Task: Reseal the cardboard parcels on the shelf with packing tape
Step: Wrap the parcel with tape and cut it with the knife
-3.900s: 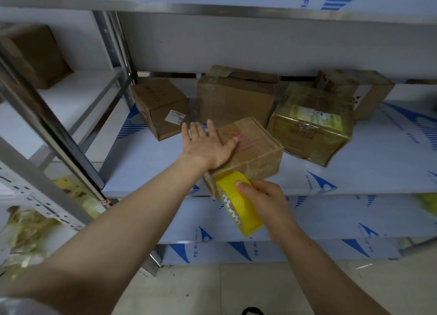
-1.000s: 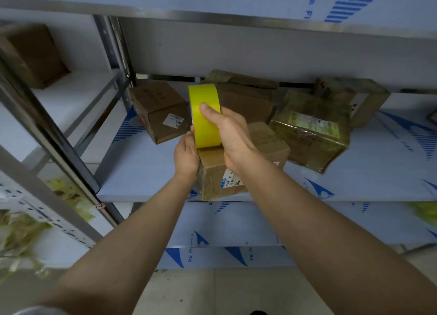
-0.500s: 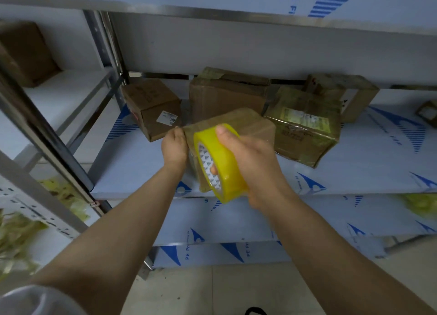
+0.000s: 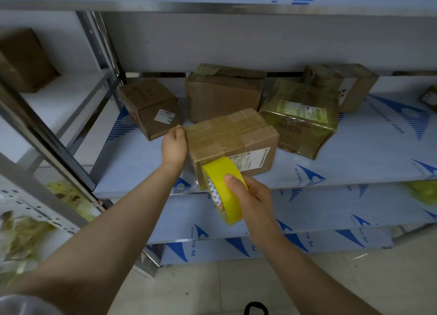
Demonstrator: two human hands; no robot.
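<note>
Person tapes a cardboard parcel (image 4: pixel 233 135) at the shelf's (image 4: pixel 369 154) front edge.

The left hand (image 4: pixel 174 147) grips the parcel's left end; the right hand (image 4: pixel 251 197) clasps a yellow tape roll (image 4: pixel 221 187) held against its near corner. Tape bands already cross the top, so this one looks nearly sealed. Four other parcels (image 4: pixel 224 95) crowd just behind, leaving little turning room.
</note>
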